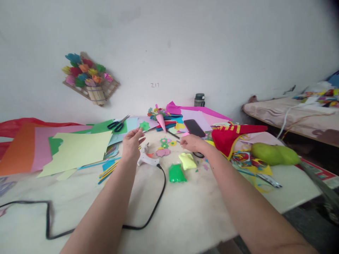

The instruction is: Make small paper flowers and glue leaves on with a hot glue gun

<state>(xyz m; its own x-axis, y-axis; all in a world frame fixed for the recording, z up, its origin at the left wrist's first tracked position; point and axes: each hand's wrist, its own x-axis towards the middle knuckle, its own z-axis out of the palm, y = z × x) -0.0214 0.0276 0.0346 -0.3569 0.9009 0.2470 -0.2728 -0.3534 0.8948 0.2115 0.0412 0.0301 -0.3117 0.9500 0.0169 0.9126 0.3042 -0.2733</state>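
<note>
A small green paper flower cutout (pixel 144 126) is pinched in the fingertips of my left hand (pixel 132 143), above the white glue gun (pixel 148 159). My right hand (pixel 192 143) has its fingers closed at the near end of a slim dark tool (pixel 173 135), whose exact kind I cannot make out. A black loop (pixel 198 155), perhaps a scissors handle, shows under the right wrist. Between the hands lie green flower pieces (pixel 164 141), a yellow flower (pixel 173 143) and a mauve paper scrap (pixel 163 152). Nearer me are packets of yellow clay (pixel 187 161) and green clay (pixel 177 173).
A pink paper cone of flowers (pixel 160 121) is at the back, beside a phone (pixel 194 128). Scissors (pixel 118 124) and coloured sheets (pixel 76 150) lie left. A red cloth (pixel 225 139) and green fruit (pixel 274 153) sit right. A black cord (pixel 162 197) crosses the table.
</note>
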